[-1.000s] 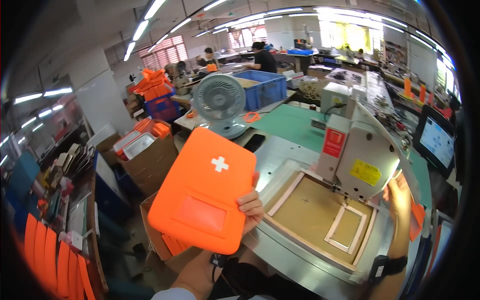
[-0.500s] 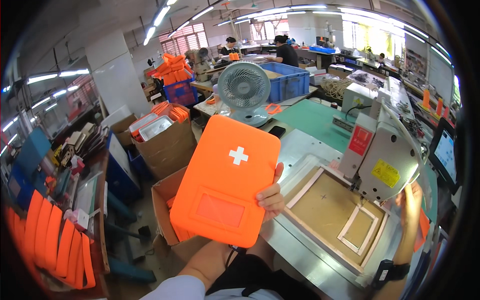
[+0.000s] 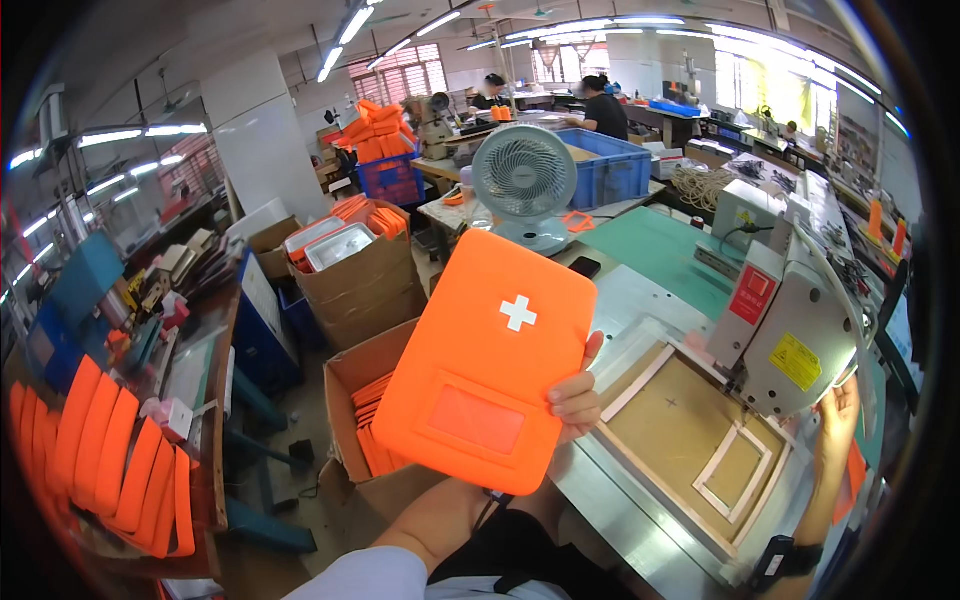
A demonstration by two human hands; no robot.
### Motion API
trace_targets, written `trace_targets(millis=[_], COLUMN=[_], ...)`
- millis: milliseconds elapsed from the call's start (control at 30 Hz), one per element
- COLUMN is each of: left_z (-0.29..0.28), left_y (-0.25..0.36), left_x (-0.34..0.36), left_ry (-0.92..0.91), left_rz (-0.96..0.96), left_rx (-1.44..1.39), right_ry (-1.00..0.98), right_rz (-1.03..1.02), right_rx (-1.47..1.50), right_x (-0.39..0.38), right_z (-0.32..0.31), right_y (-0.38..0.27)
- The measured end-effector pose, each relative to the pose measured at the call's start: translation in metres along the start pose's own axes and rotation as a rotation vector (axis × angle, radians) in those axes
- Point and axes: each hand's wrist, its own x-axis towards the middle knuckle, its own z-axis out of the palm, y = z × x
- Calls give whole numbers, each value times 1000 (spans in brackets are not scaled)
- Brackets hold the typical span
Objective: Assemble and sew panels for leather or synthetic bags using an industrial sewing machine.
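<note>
My left hand (image 3: 576, 404) grips a flat orange first-aid case (image 3: 480, 365) from behind, its fingers wrapped round the right edge. The case has rounded corners, a white cross and a clear window framed on its lower front. It is held tilted in front of me, left of the sewing machine (image 3: 790, 340). My right hand (image 3: 842, 405) is raised at the right side of the machine head, beside a bright lamp. Its fingers are bent together against that side; what they hold, if anything, is hidden. Below the head lies a framed tan template (image 3: 660, 430) with a smaller rectangular frame inside.
An open carton (image 3: 350, 440) with orange pieces stands behind the case, and another carton (image 3: 365, 290) farther back. Orange covers (image 3: 120, 460) stand in a row at left. A fan (image 3: 525, 180), a phone (image 3: 585, 267) and a blue crate (image 3: 610, 170) are beyond. People work at the back.
The whole view has shifted, so the scene sits farther right in the picture. The case stays in my left hand, and my right hand stays by the machine head, its fingers showing more upright.
</note>
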Motion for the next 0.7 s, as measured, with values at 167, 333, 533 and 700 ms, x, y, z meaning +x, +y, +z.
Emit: trace_targets(millis=[167, 333, 533, 700], left_z=[-4, -10, 1, 7], left_y=[1, 0, 1, 0], left_x=[-1, -3, -2, -11], left_ry=[-8, -57, 23, 83], left_rz=[-6, -9, -5, 84], left_rx=[26, 9, 57, 67], right_ry=[-123, -44, -39, -89], right_rz=[134, 56, 12, 27], right_rx=[48, -26, -53, -19], right_x=[5, 2, 5, 6], right_z=[-19, -11, -18, -17], right_y=[2, -2, 11, 13])
